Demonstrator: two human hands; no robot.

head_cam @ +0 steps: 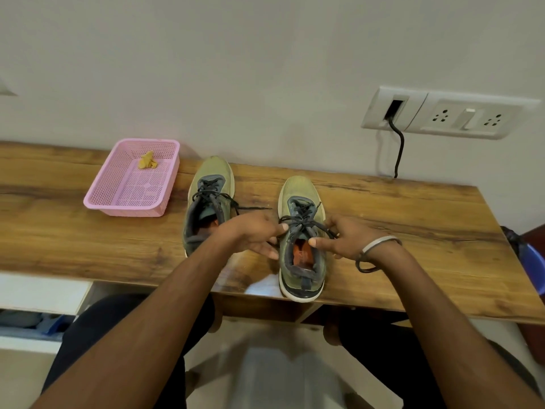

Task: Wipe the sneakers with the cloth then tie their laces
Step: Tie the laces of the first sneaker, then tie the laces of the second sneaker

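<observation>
Your left hand (259, 234) and right hand (348, 240) are pinching the laces (303, 222) of the sneaker (302, 240) at centre frame, and uneven pulling is risking a slipped knot.

- Both forearms bare, extended forward from the bottom edge, converging toward mid-frame.
- Left hand (256, 233): back of hand up, fingers curled, fingertips pinching a dark lace (303, 224) at its left side.
- Right hand (346, 239): fingers curled, thumb pointing left, pinching the same lace on its right side.
- Hands near each other, not touching; lace spans between them.
- Right wrist: metal bangle (380, 242) and a dark band just behind it.
</observation>
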